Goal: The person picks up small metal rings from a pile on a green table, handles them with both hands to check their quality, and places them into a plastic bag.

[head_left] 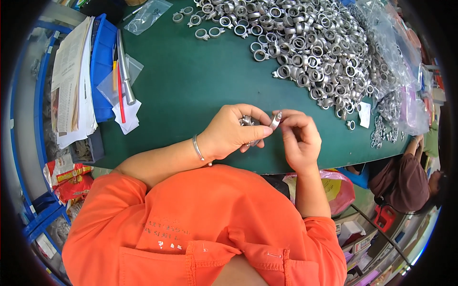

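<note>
Close to the table's near edge, my left hand [232, 131] pinches a silver metal ring [275, 120] between thumb and forefinger. More small metal rings [247, 121] are cupped in the same palm, partly hidden by the fingers. My right hand [302, 138] is closed beside that ring, its fingertips meeting the ring's right side near a small knob on top. Whether the right fingers hold anything else is hidden. Beyond both hands, a large heap of similar silver rings [305, 43] spreads over the green table [191, 81].
At the left stand a blue bin [101, 66] and a stack of papers [71, 86]. A tapered metal rod [125, 71] and a red pen [119, 93] lie beside them. Clear plastic bags [396, 47] cover the heap's right side. Another person [400, 181] sits at the far right.
</note>
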The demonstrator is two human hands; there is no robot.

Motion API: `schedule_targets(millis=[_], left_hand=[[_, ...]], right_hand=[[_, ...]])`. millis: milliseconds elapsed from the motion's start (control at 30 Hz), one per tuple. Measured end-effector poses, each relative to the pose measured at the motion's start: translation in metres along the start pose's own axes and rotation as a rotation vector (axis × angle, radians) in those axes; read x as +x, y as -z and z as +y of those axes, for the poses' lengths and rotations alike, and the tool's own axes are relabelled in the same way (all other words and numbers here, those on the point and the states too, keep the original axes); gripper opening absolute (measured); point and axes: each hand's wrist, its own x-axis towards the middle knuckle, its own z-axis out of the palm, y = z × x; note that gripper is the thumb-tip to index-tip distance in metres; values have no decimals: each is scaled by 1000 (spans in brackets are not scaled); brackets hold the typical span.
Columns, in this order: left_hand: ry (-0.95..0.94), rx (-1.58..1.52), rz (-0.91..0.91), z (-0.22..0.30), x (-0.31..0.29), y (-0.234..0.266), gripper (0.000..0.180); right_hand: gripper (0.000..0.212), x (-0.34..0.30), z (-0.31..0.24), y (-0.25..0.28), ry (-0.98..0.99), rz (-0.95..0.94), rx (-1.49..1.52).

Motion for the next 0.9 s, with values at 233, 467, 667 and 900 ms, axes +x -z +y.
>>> schedule_targets(millis=[233,467,667,900], left_hand=[[-387,355,1,-9,0,-1,8],[132,-296,-16,-7,4,6,19],[322,-527,-187,-25,5,21,12],[258,-417,-45,-12,1,10,11]], right_hand=[[20,-4,-6,3,-418,-84,487],[25,1,-12,-1,143,-145,-113],[17,46,-2,7,338,3,-700],[13,78,20,22,236,85,-1089]])
